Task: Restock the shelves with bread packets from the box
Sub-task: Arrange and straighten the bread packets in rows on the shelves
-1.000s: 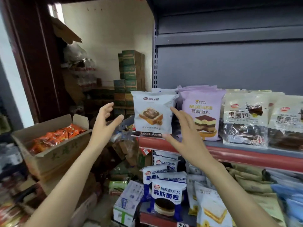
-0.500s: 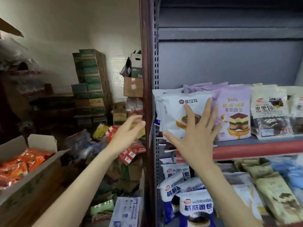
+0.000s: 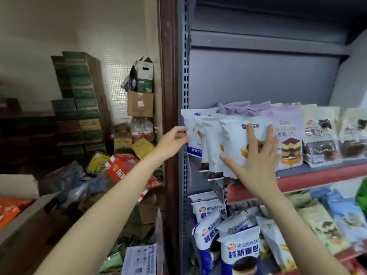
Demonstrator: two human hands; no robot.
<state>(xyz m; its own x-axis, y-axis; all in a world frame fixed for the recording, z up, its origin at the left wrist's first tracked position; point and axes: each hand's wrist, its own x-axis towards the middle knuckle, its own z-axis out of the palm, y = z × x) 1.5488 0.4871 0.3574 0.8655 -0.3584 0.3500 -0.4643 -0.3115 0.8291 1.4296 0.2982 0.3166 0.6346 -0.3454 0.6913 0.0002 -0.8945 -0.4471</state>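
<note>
Far left, the box (image 3: 23, 215) sits low with orange packets (image 3: 12, 207) showing inside, well away from where the work is happening. So this is the tidy-up part of a placement, not a pickup.

The left hand (image 3: 170, 141) is at the shelf's left post, fingers loosely curled, fingertips touching the outer edge of the leftmost white bread packet (image 3: 190, 133). I can't tell if it's really pinching that edge or just steadying it, so call that grip narrow and light.

Next over, the front white packet (image 3: 238, 143) leans out past the red shelf lip (image 3: 297, 181), bottom edge hanging over. The right hand (image 3: 256, 157) lies flat on its face, fingers spread, a wide grip that presses and doesn't hold.

What I'd do: push low on the packet, not high, so the bottom slides back onto the shelf instead of the top tipping. Keep the left hand as a fence so the row can't spill off the open end. Square it against the purple mousse packet (image 3: 288, 135) on the right, and go gentle, it's bread, it squashes.
</note>
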